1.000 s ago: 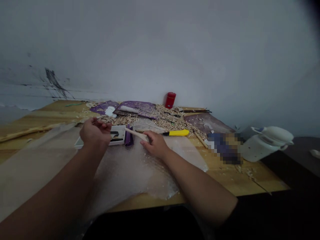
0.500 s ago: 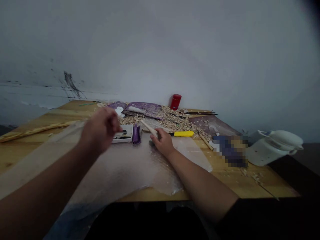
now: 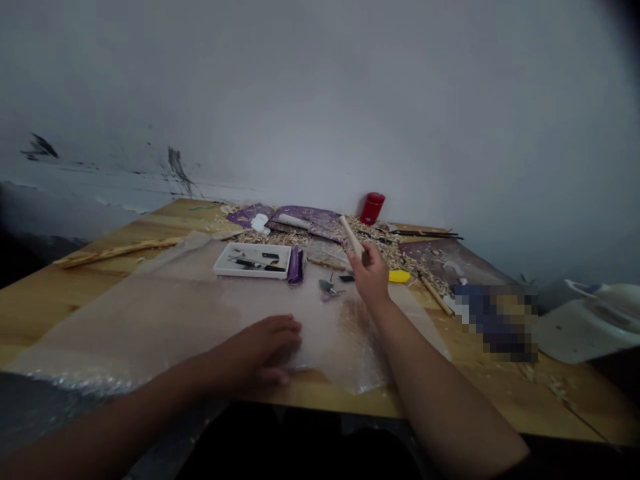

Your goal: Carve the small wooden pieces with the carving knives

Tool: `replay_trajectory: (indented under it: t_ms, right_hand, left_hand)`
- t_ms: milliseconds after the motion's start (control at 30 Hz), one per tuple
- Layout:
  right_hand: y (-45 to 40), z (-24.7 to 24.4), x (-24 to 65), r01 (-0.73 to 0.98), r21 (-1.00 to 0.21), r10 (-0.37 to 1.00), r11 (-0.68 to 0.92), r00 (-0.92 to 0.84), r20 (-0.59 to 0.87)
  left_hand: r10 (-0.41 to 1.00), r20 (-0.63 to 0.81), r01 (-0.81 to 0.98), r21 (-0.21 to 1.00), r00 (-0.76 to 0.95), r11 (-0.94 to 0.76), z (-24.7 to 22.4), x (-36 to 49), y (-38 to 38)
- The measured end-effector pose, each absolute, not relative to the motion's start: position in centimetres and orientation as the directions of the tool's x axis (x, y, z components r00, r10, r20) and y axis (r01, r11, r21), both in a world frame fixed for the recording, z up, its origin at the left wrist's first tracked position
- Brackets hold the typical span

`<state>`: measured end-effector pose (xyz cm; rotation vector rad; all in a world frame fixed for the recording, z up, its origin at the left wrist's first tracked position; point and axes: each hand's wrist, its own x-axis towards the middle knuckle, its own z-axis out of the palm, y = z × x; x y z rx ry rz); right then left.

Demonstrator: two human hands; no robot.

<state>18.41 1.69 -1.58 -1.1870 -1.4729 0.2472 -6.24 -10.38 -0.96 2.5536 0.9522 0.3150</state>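
Your right hand (image 3: pixel 369 275) gripping pale wooden dowel (image 3: pixel 351 236); left hand (image 3: pixel 260 350) open, flat on clear bubble wrap (image 3: pixel 150 327); wrap sliding underneath could upset white plastic tray of carving tools (image 3: pixel 253 261)

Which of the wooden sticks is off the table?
The pale dowel in the right hand; the long strip and the thin stick both lie on the table.

Makeshift woodcarving workshop: pale wood shavings (image 3: pixel 395 253) heap across a wooden desk (image 3: pixel 45 300) beneath a bare wall (image 3: pixel 320 100). A white tray (image 3: pixel 250 245) of small carving tools (image 3: pixel 247 263) sits on a bubble-wrap sheet (image 3: pixel 150 327) while a right hand (image 3: pixel 370 273) lifts a wooden stick (image 3: pixel 351 235).
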Motion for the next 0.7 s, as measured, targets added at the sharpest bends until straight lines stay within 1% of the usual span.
replay_trajectory:
  t_ms: [33,67,100,167,200,233,300,333,367,433,600,700]
  right_hand:
    - [1.7,-1.5,18.5,0.534,-0.705,0.764,0.466,0.159,0.625]
    - [1.6,-1.3,18.5,0.565,-0.677,0.778,0.472,0.095,0.621]
    - [1.4,-1.2,18.4,0.6,-0.639,0.799,0.482,-0.002,0.602]
    - [1.0,-1.0,18.1,0.641,-0.554,0.825,0.53,-0.242,0.51]
    - [0.7,-0.9,17.8,0.643,-0.501,0.81,0.579,-0.38,0.448]
    - [0.4,-0.9,17.5,0.629,-0.444,0.77,0.638,-0.51,0.384]
    - [-0.3,-0.8,16.9,0.567,-0.321,0.648,0.758,-0.711,0.274]
    - [-0.6,-0.7,16.5,0.538,-0.27,0.596,0.798,-0.77,0.227]
    - [-0.8,-0.7,16.3,0.516,-0.233,0.559,0.824,-0.806,0.193]
    - [-1.1,-0.8,15.9,0.504,-0.203,0.537,0.84,-0.827,0.166]
    - [-1.2,-0.9,15.8,0.528,-0.164,0.55,0.834,-0.821,0.155]
    - [-1.2,-1.0,15.7,0.528,-0.168,0.55,0.833,-0.823,0.14]
  left_hand:
    - [0.707,0.064,0.599,0.481,0.705,-0.64,0.1,-6.6,-9.6]
    - [0.761,0.047,0.65,0.488,0.647,-0.582,1.1,-7.0,-8.5]
    - [0.821,0.093,0.716,0.441,0.564,-0.541,2.0,-7.6,-7.2]
    - [0.9,0.186,0.869,0.242,0.395,-0.431,3.1,-8.8,-4.0]
    - [0.918,0.209,0.92,0.134,0.338,-0.369,3.3,-9.4,-2.2]
    - [0.931,0.19,0.945,0.039,0.313,-0.326,3.3,-10.0,-0.5]
    - [0.942,0.12,0.949,-0.001,0.314,-0.317,2.6,-10.9,2.6]
    - [0.942,0.09,0.947,-0.013,0.322,-0.322,2.2,-11.2,3.7]
    - [0.941,0.068,0.943,-0.024,0.332,-0.331,1.8,-11.4,4.6]
    - [0.93,0.048,0.931,-0.037,0.364,-0.363,1.2,-11.3,5.6]
    - [0.879,-0.01,0.879,-0.023,0.477,-0.477,0.8,-10.7,6.4]
    - [0.863,-0.054,0.864,-0.008,0.502,-0.504,0.6,-10.6,6.9]
